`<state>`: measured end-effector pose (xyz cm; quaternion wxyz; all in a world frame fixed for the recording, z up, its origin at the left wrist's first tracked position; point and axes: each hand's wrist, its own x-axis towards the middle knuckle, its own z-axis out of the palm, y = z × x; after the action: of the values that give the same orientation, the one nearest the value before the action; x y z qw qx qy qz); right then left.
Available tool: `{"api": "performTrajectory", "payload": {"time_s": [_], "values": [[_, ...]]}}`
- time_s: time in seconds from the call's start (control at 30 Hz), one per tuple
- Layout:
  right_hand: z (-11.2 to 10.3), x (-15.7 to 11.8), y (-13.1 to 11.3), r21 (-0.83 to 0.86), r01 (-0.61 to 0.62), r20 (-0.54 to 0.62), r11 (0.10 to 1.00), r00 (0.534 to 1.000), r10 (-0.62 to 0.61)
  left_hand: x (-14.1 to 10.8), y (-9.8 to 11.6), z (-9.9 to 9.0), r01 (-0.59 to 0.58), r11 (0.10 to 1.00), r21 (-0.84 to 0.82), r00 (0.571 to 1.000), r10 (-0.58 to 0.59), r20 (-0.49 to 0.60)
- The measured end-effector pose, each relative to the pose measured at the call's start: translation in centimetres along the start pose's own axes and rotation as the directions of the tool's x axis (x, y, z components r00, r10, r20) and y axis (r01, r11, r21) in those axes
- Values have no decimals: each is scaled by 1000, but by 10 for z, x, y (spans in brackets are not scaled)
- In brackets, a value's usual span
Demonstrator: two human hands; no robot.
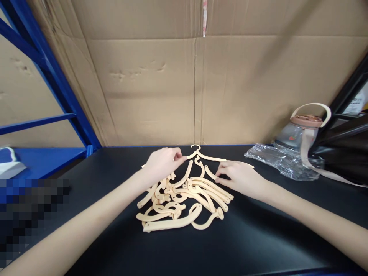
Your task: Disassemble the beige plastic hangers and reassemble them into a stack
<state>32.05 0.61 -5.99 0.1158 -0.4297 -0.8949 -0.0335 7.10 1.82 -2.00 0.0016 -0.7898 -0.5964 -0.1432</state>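
Note:
Cream plastic hanger parts lie in a loose pile [184, 195] on a black tabletop. Behind the pile is a joined clothes hanger [211, 158] with its hook [196, 147] pointing away from me. My left hand [163, 164] is over the hanger's left arm, fingers curled and pressed together; whatever they may hold is hidden. My right hand [237, 176] pinches the lower end of a short curved hanger arm [211, 172], right of the pile. Between the hands lie a loose hook [199, 163] and another curved arm [184, 177].
At the back right, a clear bottle [297, 134] with a pink lid and strap stands by crumpled clear plastic wrap [283, 161]. A cardboard wall [149, 92] closes off the back. Blue metal framing [57, 88] rises on the left. The tabletop [184, 253] is black.

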Motion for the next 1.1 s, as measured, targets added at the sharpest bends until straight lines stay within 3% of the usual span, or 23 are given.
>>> {"api": "performTrajectory", "payload": {"time_s": [0.17, 0.33, 0.43, 0.53, 0.6, 0.77, 0.9, 1.1], "values": [[-10, -7, -4, -32, 38, -52, 999, 998, -40, -7, -15, -18, -38, 998, -58, 998, 42, 56], [-14, -11, -29, 26, 241, -107, 970, 965, -237, -29, -19, -11, -127, 989, -78, 986, 134, 97], [-13, -19, -41, 115, 341, -109, 933, 938, -329, -35, -21, -18, -176, 981, -83, 977, 184, 104], [-14, -30, -45, 188, 396, -80, 899, 918, -388, -39, -20, -27, -227, 955, -189, 933, 269, 238], [-16, -36, -45, 205, 408, -43, 890, 912, -409, -44, -13, -30, -250, 940, -232, 895, 316, 315], [-16, -39, -42, 184, 433, -19, 882, 899, -438, -64, 15, -23, -331, 917, -222, 844, 393, 365], [-14, -38, -44, 142, 442, -61, 886, 897, -438, -72, 26, -14, -323, 935, -147, 843, 354, 406], [-28, -38, -30, 122, 371, -111, 920, 927, -359, -68, 21, -8, -352, 925, -141, 824, 378, 421]]}}
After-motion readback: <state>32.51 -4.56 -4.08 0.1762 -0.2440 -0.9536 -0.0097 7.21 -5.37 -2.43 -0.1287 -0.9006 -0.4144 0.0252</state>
